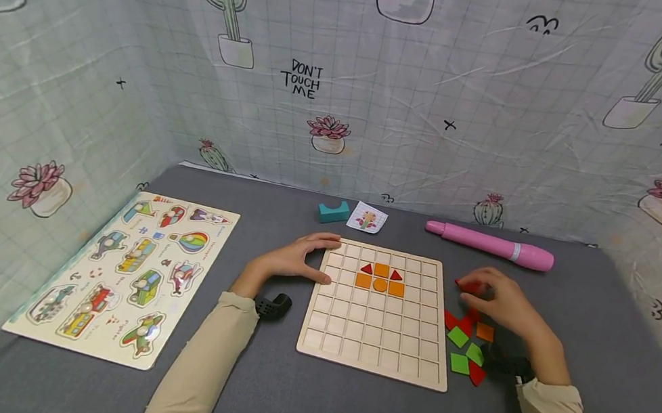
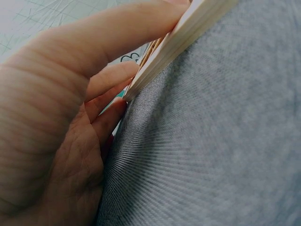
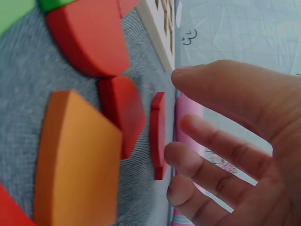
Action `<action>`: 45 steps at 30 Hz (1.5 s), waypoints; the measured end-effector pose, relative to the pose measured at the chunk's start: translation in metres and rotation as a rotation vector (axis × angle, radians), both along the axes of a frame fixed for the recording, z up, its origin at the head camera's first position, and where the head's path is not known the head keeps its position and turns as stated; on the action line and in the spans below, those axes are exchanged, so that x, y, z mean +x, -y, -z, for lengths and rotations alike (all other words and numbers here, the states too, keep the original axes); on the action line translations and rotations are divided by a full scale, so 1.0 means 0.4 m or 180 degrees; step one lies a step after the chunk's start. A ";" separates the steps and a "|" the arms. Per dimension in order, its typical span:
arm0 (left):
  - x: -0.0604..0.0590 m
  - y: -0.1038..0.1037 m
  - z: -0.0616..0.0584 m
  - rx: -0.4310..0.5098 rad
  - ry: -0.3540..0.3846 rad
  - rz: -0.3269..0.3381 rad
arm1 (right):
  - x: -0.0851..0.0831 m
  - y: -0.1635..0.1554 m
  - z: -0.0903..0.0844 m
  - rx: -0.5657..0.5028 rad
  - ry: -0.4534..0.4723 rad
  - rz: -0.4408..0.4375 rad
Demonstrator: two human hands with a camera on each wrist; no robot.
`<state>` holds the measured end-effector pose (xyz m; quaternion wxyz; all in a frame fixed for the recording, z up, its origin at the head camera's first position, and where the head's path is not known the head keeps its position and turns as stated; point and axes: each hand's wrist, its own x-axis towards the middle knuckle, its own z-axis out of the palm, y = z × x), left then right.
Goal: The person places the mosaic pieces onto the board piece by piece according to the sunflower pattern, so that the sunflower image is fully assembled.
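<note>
Head view shows spread left hand (image 1: 293, 258) touching a pale gridded board (image 1: 374, 334), open-fingered right hand (image 1: 499, 299) near red pieces (image 3: 91, 40).

Did a count. One grid board (image 1: 375, 355) with six pieces on it: three orange squares (image 1: 381, 270), two red triangles (image 1: 396, 276) and one orange circle (image 1: 380, 285). Loose stuff: three green pieces (image 1: 459, 363), one orange piece (image 1: 485, 332), and at least five red pieces (image 1: 476, 374). They're bunched up and partly covered, so can't swear to an exact number on the reds. Plus one picture puzzle (image 1: 100, 347) (I get eleven big pictures), one teal block (image 1: 333, 213), one little card (image 1: 368, 217) and one pink pen-shaped thing (image 1: 474, 240).
</note>
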<state>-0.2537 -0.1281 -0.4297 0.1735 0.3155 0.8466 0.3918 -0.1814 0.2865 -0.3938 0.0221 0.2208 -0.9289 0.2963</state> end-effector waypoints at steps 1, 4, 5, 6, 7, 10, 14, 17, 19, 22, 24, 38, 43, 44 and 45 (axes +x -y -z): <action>0.000 0.000 0.000 0.0007 -0.0004 0.0004 | -0.002 -0.003 0.005 0.0012 -0.0020 -0.0014; 0.000 -0.001 0.000 0.0017 -0.0003 0.0009 | -0.005 -0.008 0.015 0.0033 -0.0040 -0.0067; 0.000 -0.001 0.000 0.0014 -0.0007 0.0008 | -0.006 -0.009 0.017 0.0031 -0.0049 -0.0089; -0.001 -0.002 0.001 0.0011 -0.0008 0.0004 | -0.007 -0.010 0.019 0.0029 -0.0052 -0.0104; -0.001 -0.002 0.000 0.0007 -0.0012 -0.0002 | -0.008 -0.009 0.018 0.0030 -0.0022 -0.0103; -0.002 -0.001 0.000 -0.0013 -0.0022 -0.0007 | -0.010 -0.006 0.019 0.0017 -0.0012 -0.0088; -0.001 0.000 0.000 -0.0035 -0.0038 -0.0001 | -0.015 -0.003 0.025 0.0021 -0.0068 -0.0138; -0.001 0.001 0.001 -0.0041 -0.0045 0.0005 | -0.020 -0.001 0.029 0.0017 -0.0080 -0.0214; -0.002 0.000 0.002 -0.0043 -0.0037 0.0001 | -0.022 -0.001 0.029 0.0015 -0.0056 -0.0239; -0.003 -0.001 0.003 -0.0022 -0.0038 0.0004 | -0.023 0.000 0.027 0.0022 -0.0001 -0.0216; -0.003 -0.001 0.003 -0.0011 -0.0033 0.0001 | -0.022 0.001 0.025 0.0034 0.0056 -0.0162; -0.003 -0.005 0.000 -0.0029 0.0016 -0.0022 | -0.013 0.000 0.019 0.0062 0.0283 0.0002; -0.004 -0.005 0.001 -0.0046 0.0019 -0.0026 | -0.012 0.007 0.013 0.0055 0.0247 -0.0046; -0.003 -0.004 0.001 -0.0039 0.0014 -0.0027 | -0.012 0.008 0.012 0.0041 0.0215 -0.0069; -0.004 -0.004 0.001 -0.0037 0.0015 -0.0031 | -0.011 0.010 0.010 0.0033 0.0181 -0.0090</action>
